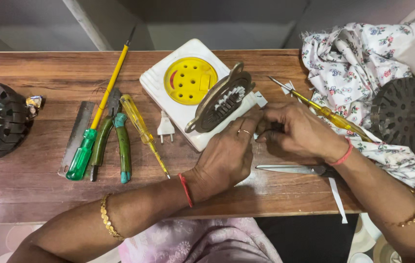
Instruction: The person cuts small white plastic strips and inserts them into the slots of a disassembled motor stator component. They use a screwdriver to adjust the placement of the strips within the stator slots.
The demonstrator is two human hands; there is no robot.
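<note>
Beside the toothed brass ring (221,103), both my fingers (266,127) pinch a small dark part; steady grip matters.

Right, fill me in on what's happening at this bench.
A person sits at a wooden table, both hands together near its middle. The left hand and right hand pinch something small between the fingertips; it is too hidden to identify. Just beside them a round metal part with wound slots leans on a white board with a yellow socket. Scissors lie under the right wrist. Screwdrivers, green-handled pliers and a flat blade lie to the left, untouched.
</note>
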